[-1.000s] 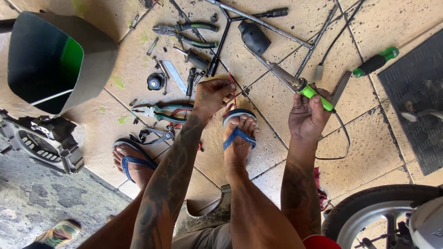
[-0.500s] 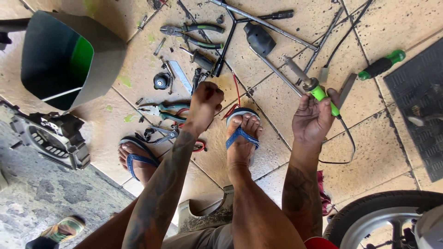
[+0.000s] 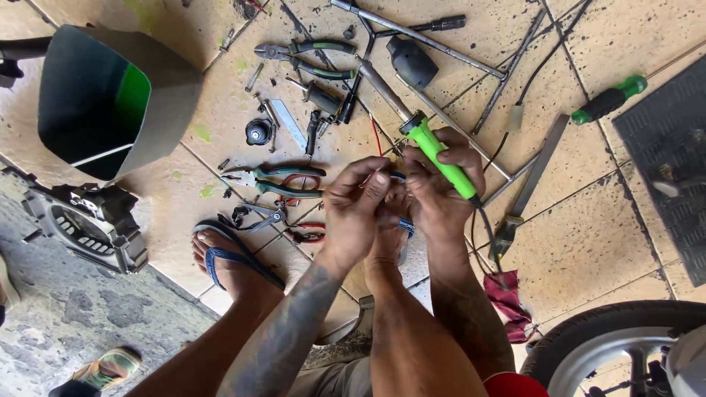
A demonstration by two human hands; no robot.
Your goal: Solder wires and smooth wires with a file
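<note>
Green-handled tool (image 3: 440, 156) gripped in right hand (image 3: 441, 187), long axis slanting up-left toward the tiled floor (image 3: 588, 242), left hand (image 3: 357, 209) pinched just beside on something too small to tell.

No packages, labels, signs or screens show here. The tiled floor holds only loose tools and machine parts. Nothing among them has a printed face that can be made out.
</note>
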